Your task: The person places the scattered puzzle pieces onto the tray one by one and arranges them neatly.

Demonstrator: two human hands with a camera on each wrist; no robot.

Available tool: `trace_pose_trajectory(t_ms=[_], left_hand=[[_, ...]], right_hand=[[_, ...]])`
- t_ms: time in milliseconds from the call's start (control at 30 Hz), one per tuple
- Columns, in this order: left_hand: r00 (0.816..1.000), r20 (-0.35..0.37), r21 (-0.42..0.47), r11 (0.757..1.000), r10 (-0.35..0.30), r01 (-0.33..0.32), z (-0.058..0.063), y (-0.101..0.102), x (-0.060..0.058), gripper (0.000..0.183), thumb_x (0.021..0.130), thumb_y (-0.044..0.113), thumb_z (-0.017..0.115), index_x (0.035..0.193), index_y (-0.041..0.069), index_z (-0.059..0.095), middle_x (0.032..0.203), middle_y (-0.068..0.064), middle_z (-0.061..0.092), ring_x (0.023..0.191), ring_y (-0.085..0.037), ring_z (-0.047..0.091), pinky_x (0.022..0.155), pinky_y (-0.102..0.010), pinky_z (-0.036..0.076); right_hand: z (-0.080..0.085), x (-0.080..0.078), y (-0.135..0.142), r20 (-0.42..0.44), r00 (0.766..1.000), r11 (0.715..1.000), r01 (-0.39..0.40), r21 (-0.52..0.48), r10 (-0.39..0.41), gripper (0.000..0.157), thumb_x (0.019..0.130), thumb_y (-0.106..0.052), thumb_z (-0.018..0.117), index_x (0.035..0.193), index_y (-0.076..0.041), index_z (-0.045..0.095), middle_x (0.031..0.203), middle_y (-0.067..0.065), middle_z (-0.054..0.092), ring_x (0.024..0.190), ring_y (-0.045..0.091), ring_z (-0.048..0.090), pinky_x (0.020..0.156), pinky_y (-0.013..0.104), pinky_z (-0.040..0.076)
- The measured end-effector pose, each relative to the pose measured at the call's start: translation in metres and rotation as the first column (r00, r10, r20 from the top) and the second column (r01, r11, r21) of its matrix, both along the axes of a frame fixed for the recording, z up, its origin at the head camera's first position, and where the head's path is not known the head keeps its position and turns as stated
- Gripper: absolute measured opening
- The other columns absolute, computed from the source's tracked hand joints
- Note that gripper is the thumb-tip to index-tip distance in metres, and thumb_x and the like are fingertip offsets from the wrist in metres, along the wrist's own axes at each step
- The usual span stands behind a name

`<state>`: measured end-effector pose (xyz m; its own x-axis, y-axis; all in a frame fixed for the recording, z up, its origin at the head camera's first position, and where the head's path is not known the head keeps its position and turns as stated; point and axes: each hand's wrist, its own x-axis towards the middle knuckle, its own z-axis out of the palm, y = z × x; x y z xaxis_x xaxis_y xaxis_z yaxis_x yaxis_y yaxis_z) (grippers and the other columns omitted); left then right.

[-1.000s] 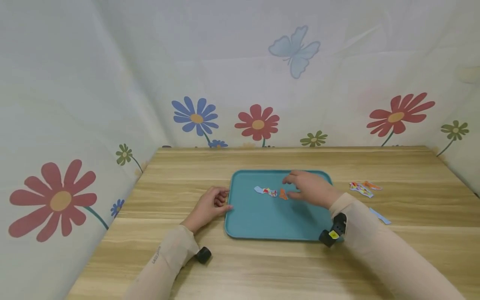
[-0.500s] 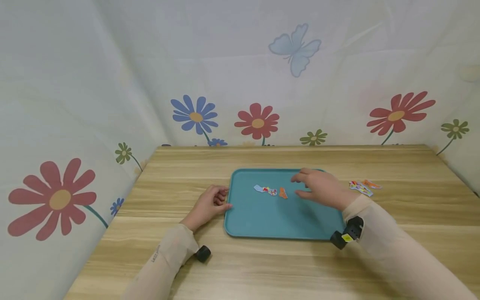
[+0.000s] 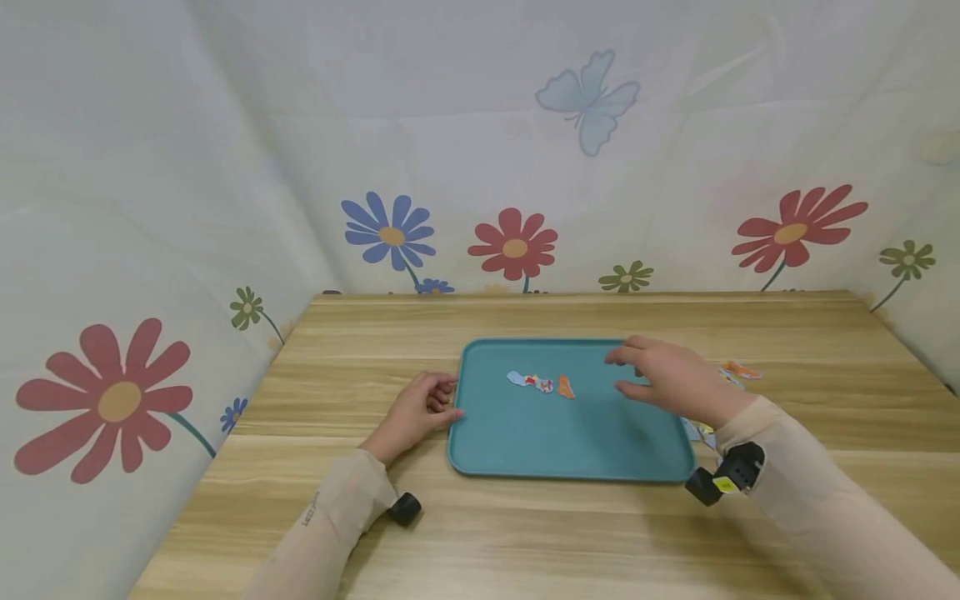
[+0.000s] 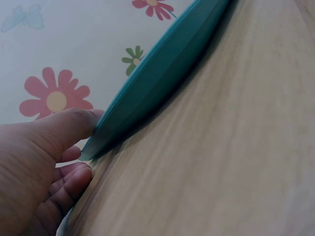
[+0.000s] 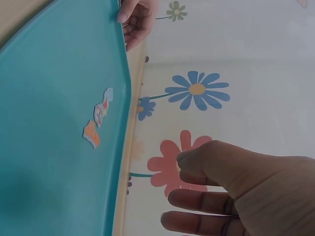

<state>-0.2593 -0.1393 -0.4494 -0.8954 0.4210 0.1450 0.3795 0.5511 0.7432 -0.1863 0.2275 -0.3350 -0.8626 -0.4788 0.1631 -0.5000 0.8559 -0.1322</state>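
A teal tray (image 3: 525, 442) lies on the wooden table. My left hand (image 3: 417, 417) holds its left rim, thumb (image 4: 78, 125) on the edge and the other fingers curled beside it. On the tray are small flat printed pieces: a light blue one joined to or touching a multicoloured piece (image 3: 544, 385), and an orange piece (image 3: 566, 387) close to their right. Above the tray's right side hovers my right hand (image 3: 678, 379), fingers loosely bent and apart, holding nothing. In the right wrist view, the orange piece (image 5: 91, 134) appears just beside the multicoloured one.
More flat pieces lie on the table (image 3: 825, 417) right of the tray: an orange piece (image 3: 741, 369) near the back and a patterned light blue piece (image 3: 700, 430) by the tray's edge, partly hidden by my right arm. A flowered cloth (image 3: 450, 150) hangs behind the table.
My right hand has drawn back to the right, away from the orange piece on the tray. Its arm now covers some side pieces and uncovers another. The left hand stays put.
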Motion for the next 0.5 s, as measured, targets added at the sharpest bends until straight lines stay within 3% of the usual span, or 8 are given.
trace_pose_trajectory(t_ms=[233,500], left_hand=[[1.0,-0.011,0.005,1.0,-0.01,0.01,-0.002,0.0,-0.001,0.05,0.083,0.015,0.076,0.127,0.0,0.056,0.107,-0.012,0.056,0.088,-0.015,0.055,0.078,-0.023,0.052],[1.0,-0.019,0.013,1.0,-0.014,0.014,-0.003,-0.001,-0.002,0.051,0.083,0.014,0.076,0.127,-0.001,0.056,0.106,-0.012,0.056,0.088,-0.015,0.054,0.077,-0.023,0.052]], right_hand=[[-0.002,0.007,0.015,-0.021,1.0,1.0,0.007,0.001,-0.007,0.031,0.085,-0.02,0.073,0.112,-0.009,0.067,0.103,0.006,0.064,0.079,0.014,0.063,0.066,0.033,0.054],[-0.001,0.015,0.03,0.051,0.997,0.998,0.058,-0.005,-0.058,0.032,0.085,-0.02,0.072,0.113,-0.005,0.067,0.104,0.008,0.064,0.079,0.014,0.061,0.066,0.031,0.053]])
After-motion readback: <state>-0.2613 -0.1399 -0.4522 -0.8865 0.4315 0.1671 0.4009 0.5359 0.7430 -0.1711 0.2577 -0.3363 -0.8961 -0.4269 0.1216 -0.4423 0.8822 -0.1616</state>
